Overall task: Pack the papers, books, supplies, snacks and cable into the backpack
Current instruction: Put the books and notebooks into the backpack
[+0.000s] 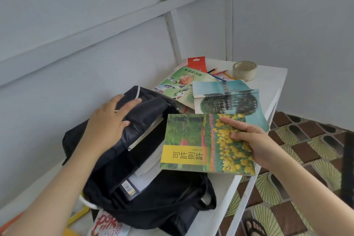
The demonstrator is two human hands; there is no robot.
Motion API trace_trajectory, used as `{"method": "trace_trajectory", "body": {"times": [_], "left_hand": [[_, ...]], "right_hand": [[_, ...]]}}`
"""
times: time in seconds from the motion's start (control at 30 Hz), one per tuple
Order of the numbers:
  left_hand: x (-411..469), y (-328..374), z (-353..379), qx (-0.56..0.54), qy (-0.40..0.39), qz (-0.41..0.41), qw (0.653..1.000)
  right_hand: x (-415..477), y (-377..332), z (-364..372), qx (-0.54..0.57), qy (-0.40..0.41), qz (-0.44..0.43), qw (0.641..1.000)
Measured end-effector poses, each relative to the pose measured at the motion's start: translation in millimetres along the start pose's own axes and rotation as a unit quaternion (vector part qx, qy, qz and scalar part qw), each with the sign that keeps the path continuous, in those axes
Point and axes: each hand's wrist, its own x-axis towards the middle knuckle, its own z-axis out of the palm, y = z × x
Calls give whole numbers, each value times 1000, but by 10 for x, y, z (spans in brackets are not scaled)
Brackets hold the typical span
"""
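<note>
the backpack (153, 197) is soft black fabric, lying open on the white painted table (268, 82) with its padded inner panel folded back. the left hand (113, 119) lies flat on that quilted panel, fingers spread and fairly straight, pressing it away from the opening. the right hand (254, 140) is well apart from it and clamps the near right edge of a thin, glossy paperback, the flower book (191, 140), thumb on the cover; the book hangs level just above the bag's mouth and the table's front edge. its cover shows yellow blooms, green trees and a yellow block with dark characters. inside the bag sit loose white papers (149, 163), a pale book edge (145, 134) tucked behind the panel, and one barcoded spine (130, 189). two more flat rectangular books lie on the table beyond: a green booklet (180, 82), and a blue book (229, 101) with a tree on its worn cover, overlapping it. behind them are one red card pack (197, 63), a few slim coloured pencils (220, 73) fanned out, and one round roll of clear tape (244, 71) standing flat near the far corner. one crinkly snack packet (107, 224) with red lettering pokes out from under the bag at the near edge. the floor (306, 149) is patterned tile in brown and green.
</note>
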Motion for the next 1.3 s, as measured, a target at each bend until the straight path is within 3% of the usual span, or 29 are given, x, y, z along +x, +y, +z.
{"method": "trace_trajectory", "body": {"times": [0.1, 0.37, 0.5, 0.6, 0.7, 0.8, 0.93, 1.2, 1.3], "left_hand": [[-79, 37, 116, 119, 25, 73, 990], [-254, 149, 209, 161, -48, -27, 985], [-293, 151, 219, 83, -8, -1, 997], [-179, 80, 71, 46, -61, -17, 997], [-7, -54, -44, -59, -104, -24, 993], [133, -169, -157, -132, -125, -31, 983], [245, -205, -271, -135, -131, -19, 982], [256, -230, -351, -140, -96, 9, 986], [237, -232, -349, -126, -94, 17, 987]], "right_hand": [[21, 42, 50, -11, -6, 4, 1000], [54, 99, 87, -28, -7, 15, 999], [76, 83, 79, -59, -9, 25, 998], [98, 8, 100, -141, -23, 40, 989], [96, -78, 184, -172, -48, 33, 983], [101, -108, 288, -144, -77, 26, 986], [152, -124, 480, -81, -75, 28, 993], [328, -3, 1135, -44, 27, 34, 998], [409, 89, 1351, 20, 61, 32, 997]]}}
